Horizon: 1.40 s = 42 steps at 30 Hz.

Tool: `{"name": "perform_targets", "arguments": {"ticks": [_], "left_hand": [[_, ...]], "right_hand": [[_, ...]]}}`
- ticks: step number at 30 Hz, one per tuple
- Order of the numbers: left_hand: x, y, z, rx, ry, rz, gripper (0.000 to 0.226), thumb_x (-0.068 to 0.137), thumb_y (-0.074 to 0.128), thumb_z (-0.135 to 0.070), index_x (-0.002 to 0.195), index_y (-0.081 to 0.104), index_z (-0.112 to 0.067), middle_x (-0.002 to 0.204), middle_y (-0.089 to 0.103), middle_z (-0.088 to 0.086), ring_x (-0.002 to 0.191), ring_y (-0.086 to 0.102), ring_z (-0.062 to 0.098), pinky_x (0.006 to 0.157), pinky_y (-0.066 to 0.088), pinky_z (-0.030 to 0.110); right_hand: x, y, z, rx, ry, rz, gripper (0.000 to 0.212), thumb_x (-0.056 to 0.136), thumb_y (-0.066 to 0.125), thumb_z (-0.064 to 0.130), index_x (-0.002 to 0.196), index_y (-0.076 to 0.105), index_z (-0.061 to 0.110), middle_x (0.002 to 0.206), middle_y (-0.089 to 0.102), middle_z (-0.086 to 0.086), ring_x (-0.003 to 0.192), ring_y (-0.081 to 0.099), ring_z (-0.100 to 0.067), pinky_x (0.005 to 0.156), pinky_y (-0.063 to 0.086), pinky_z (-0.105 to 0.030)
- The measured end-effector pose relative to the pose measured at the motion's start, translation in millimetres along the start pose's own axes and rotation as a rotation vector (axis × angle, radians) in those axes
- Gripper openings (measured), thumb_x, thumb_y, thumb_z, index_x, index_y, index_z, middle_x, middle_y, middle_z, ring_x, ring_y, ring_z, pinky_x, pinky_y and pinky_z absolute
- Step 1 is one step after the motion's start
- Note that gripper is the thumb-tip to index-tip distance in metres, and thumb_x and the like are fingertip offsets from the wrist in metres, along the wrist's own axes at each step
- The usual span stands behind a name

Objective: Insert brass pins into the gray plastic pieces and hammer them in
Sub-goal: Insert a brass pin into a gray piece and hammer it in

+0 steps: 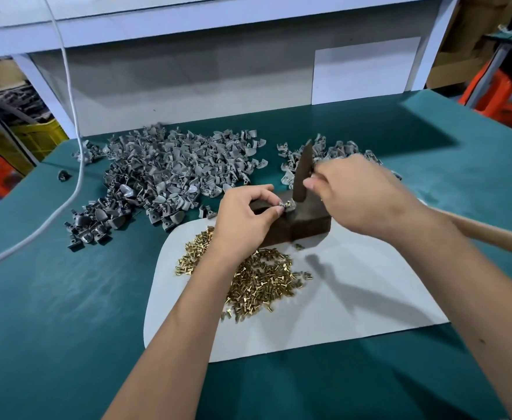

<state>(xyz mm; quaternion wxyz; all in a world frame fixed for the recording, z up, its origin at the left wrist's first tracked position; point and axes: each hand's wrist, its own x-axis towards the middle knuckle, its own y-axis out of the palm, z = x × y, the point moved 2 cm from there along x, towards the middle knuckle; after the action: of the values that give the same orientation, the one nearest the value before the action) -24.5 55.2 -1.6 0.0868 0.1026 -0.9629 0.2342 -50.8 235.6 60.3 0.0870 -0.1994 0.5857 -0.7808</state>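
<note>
While the left hand (245,216) pinches one gray piece (288,205) on the metal block (306,221) mid-surface and the right hand (360,195) grips the hammer (302,174), big piles of gray pieces (170,174) toward the far edge and brass pins (263,277) on the white sheet (354,298) suggest most work remains.

Green table (67,344): white sheet (354,298), gray pieces (173,171).

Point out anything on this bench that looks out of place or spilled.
Little stands out. One dark piece lies alone near the left table edge, apart from the big gray pile. A few brass pins sit stray by the metal block, away from the main pin heap. Nothing looks damaged.
</note>
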Motion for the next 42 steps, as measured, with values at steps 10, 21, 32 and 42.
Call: {"name": "perform_targets", "arguments": {"ticks": [10, 21, 32, 42], "left_hand": [[1, 0, 0, 0.017, -0.035, 0.016, 0.019, 0.087, 0.078, -0.007, 0.079, 0.075, -0.025, 0.131, 0.067, 0.004, 0.113, 0.065, 0.008, 0.104, 0.045, 0.023], [1, 1, 0, 0.017, -0.056, 0.006, 0.026, 0.086, 0.078, -0.007, 0.074, 0.073, -0.029, 0.131, 0.067, 0.002, 0.118, 0.063, 0.010, 0.113, 0.042, 0.035], [1, 0, -1, 0.031, -0.064, 0.008, 0.015, 0.086, 0.078, -0.008, 0.081, 0.077, -0.022, 0.130, 0.068, 0.004, 0.122, 0.061, 0.008, 0.112, 0.043, 0.035], [0, 0, -1, 0.036, -0.062, -0.006, 0.017, 0.085, 0.079, -0.009, 0.080, 0.077, -0.025, 0.132, 0.067, 0.005, 0.124, 0.060, 0.010, 0.114, 0.042, 0.039]], "right_hand": [[-1, -1, 13, -0.042, 0.009, -0.018, 0.028, 0.107, 0.041, 0.040, 0.085, 0.049, 0.024, 0.082, 0.060, -0.010, 0.072, 0.049, -0.035, 0.066, 0.040, -0.037], [1, -9, 23, -0.079, -0.028, -0.155, 0.027, 0.107, 0.040, 0.039, 0.091, 0.051, 0.021, 0.069, 0.043, -0.003, 0.066, 0.043, -0.034, 0.062, 0.035, -0.037], [-2, -12, 17, -0.008, 0.062, -0.219, 0.026, 0.107, 0.040, 0.040, 0.089, 0.049, 0.023, 0.067, 0.040, -0.001, 0.063, 0.041, -0.033, 0.062, 0.035, -0.037], [-3, -4, 20, 0.014, 0.046, -0.247, 0.023, 0.108, 0.040, 0.038, 0.091, 0.045, 0.023, 0.069, 0.045, -0.004, 0.064, 0.042, -0.033, 0.061, 0.035, -0.037]]}}
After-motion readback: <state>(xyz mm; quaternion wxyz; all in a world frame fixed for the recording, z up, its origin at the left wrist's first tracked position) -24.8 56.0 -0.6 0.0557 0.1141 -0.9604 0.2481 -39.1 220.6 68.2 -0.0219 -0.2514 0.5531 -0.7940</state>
